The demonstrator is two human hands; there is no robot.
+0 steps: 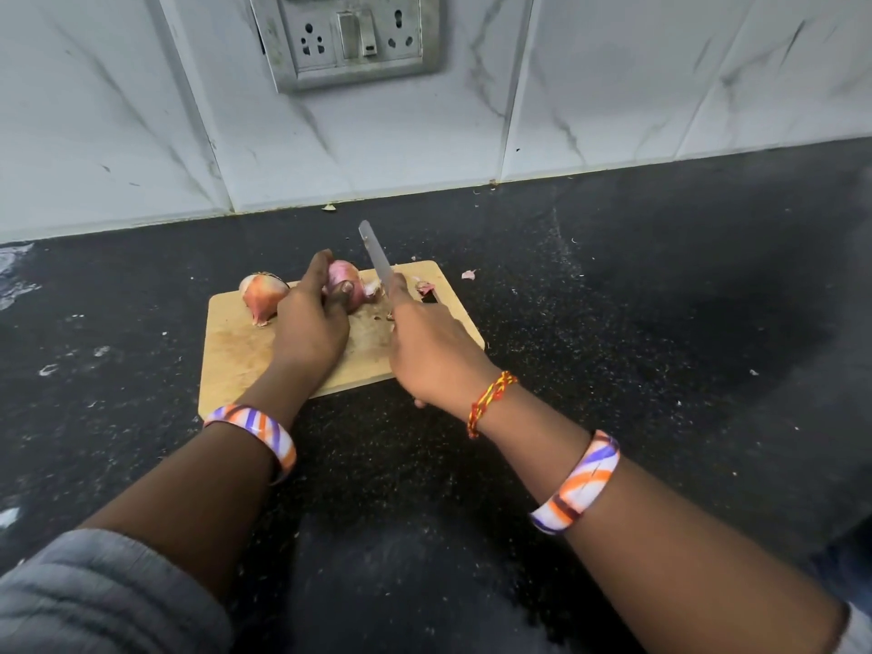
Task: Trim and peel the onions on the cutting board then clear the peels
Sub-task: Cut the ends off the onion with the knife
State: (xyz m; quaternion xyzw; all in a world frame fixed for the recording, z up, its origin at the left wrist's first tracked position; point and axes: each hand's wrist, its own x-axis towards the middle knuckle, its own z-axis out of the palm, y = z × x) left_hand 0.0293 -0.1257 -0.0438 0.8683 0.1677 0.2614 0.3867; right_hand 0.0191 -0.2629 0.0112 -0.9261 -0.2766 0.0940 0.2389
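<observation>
A wooden cutting board (236, 351) lies on the black counter. My left hand (311, 323) grips a pink, partly peeled onion (344, 276) near the board's far edge. An unpeeled orange-brown onion (262, 295) rests to its left, apart from the hand. My right hand (429, 351) holds a knife (376, 254), its blade pointing away from me just right of the held onion. A cut onion end with peel (373, 286) lies beside the blade. Small peel scraps (424, 287) sit at the board's far right corner.
A loose peel bit (468, 274) lies on the black counter (613, 323) right of the board. A marble-tiled wall with a socket panel (349, 35) stands behind. White specks dot the counter on the left.
</observation>
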